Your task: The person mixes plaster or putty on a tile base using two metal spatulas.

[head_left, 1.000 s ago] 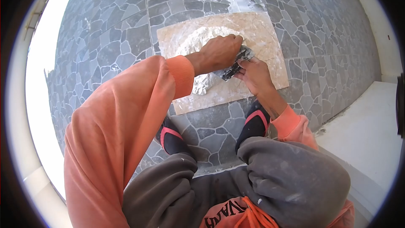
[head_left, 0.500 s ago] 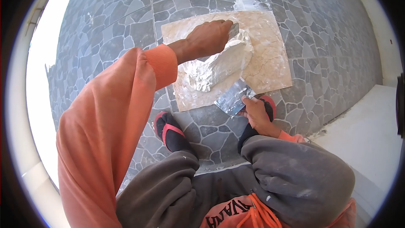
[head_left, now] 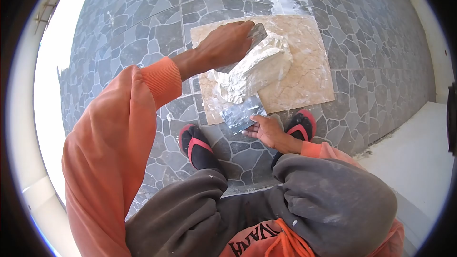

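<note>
A mound of white putty [head_left: 259, 69] lies on a beige, smeared board [head_left: 309, 74] on the floor. My left hand [head_left: 226, 43] is closed round a grey flat scraper [head_left: 258, 33], whose long blade lies along the mound's far-left side. Most of that scraper is hidden under the hand. Low in front, my right hand [head_left: 270, 132] grips a second thin flat scraper [head_left: 243, 114] by its right edge. White smears mark its shiny face, and its upper edge overlaps the near end of the putty.
Stone-patterned floor tiles [head_left: 381, 85] surround the board, with a white smear [head_left: 285, 2] beyond it. My feet in red-strapped sandals [head_left: 195, 143] stand just in front. A pale ledge [head_left: 409, 147] runs along the right, and a white wall edge [head_left: 40, 195] along the left.
My right hand has moved left with its scraper, bringing it up to the near end of the putty. My left hand has shifted slightly left, its scraper showing more.
</note>
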`<action>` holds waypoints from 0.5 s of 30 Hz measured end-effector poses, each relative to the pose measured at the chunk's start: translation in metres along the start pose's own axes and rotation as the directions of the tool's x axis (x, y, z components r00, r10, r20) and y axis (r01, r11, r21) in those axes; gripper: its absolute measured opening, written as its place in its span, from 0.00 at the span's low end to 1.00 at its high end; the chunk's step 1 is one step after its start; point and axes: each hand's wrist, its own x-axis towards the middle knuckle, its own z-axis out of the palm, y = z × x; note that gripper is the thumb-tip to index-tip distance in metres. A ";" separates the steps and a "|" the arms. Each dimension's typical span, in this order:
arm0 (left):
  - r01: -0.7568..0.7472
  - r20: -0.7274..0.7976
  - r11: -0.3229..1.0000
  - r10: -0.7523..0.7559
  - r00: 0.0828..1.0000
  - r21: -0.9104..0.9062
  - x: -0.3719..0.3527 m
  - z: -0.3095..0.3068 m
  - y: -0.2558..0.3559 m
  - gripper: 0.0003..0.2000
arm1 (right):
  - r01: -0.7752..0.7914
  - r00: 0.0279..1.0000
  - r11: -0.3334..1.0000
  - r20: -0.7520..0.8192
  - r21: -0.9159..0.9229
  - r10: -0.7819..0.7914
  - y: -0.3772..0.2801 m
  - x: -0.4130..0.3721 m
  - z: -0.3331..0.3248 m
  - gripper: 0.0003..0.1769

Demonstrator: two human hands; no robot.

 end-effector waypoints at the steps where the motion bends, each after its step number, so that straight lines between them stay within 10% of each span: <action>1: 0.005 0.000 1.000 -0.005 1.000 -0.002 -0.002 -0.002 0.000 0.11 | -0.001 1.000 1.000 -0.026 -0.010 0.001 -0.001 -0.005 0.001 0.13; 15: -0.041 -0.033 0.998 0.039 0.999 -0.049 -0.012 -0.004 0.001 0.12 | -0.110 0.987 0.932 -0.151 -0.344 0.060 -0.003 -0.021 0.003 0.13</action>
